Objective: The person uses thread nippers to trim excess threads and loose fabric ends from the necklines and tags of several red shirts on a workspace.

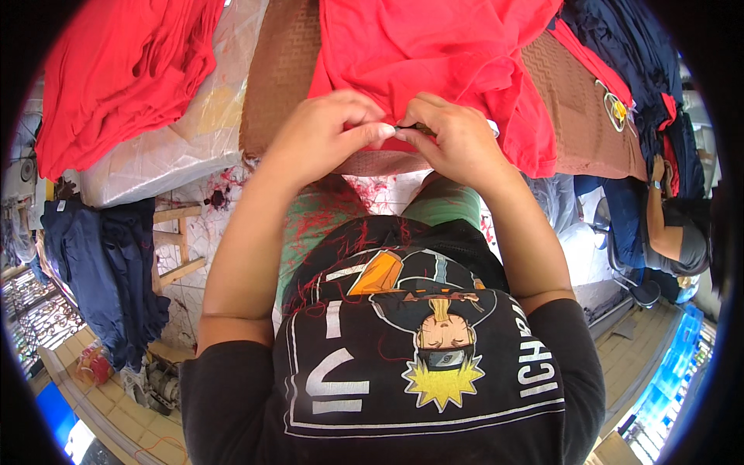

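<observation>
A red garment [430, 50] lies spread in front of me, its near edge under my hands. My left hand [341, 128] is closed in a pinch at that edge, thumb against fingers. What it pinches is too small to make out. My right hand [453, 136] is closed around a small slim dark tool [409, 127], mostly hidden by the fingers. The tool's tip points toward my left thumb, and the two hands nearly touch. Loose red threads [341, 232] cling to my lap and shirt.
A brown textured cover [585, 101] lies beneath the garment. More red garments [128, 74] are heaped at left on a plastic-wrapped surface [167, 159]. Dark blue garments [105, 263] hang below them. A yellow-and-white looped item [616, 110] lies at right; beyond it another person's arm [660, 221] reaches toward dark cloth.
</observation>
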Demonstrator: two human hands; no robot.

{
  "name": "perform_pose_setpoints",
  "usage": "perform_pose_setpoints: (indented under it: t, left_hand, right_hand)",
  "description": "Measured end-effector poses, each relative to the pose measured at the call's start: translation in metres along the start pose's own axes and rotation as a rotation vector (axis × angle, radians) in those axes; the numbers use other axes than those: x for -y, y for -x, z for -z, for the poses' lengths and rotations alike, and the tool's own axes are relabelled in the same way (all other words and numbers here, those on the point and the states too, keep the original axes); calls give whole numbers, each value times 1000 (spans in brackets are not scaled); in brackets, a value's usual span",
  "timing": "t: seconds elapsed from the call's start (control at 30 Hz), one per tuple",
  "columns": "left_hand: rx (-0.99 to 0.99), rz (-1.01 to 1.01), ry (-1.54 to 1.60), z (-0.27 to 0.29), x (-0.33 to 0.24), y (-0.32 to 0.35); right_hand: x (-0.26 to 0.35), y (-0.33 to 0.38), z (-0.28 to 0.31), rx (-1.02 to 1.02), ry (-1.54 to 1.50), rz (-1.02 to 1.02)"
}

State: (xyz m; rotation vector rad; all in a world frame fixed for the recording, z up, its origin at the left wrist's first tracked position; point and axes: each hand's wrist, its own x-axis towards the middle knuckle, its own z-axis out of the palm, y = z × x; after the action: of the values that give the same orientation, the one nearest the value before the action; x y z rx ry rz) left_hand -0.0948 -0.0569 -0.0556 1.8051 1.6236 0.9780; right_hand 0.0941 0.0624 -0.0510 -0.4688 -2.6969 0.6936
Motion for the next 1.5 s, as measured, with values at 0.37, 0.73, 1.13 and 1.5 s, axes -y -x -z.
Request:
perform_pose_setpoints:
  t: [0.37, 0.73, 1.13, 1.5]
  left_hand:
    - [-329, 57, -59, 0, 6, -10]
    - [-1287, -78, -8, 116, -53, -39]
    - [-376, 151, -581, -19, 35, -32]
    - [-324, 332, -829, 146, -19, 42]
  right_hand:
    - [-12, 15, 71, -554, -226, -296]
    - [-103, 47, 116, -887, -233, -521]
    - [-232, -97, 153, -754, 175, -647]
    - [-121, 11, 147, -517, -274, -600]
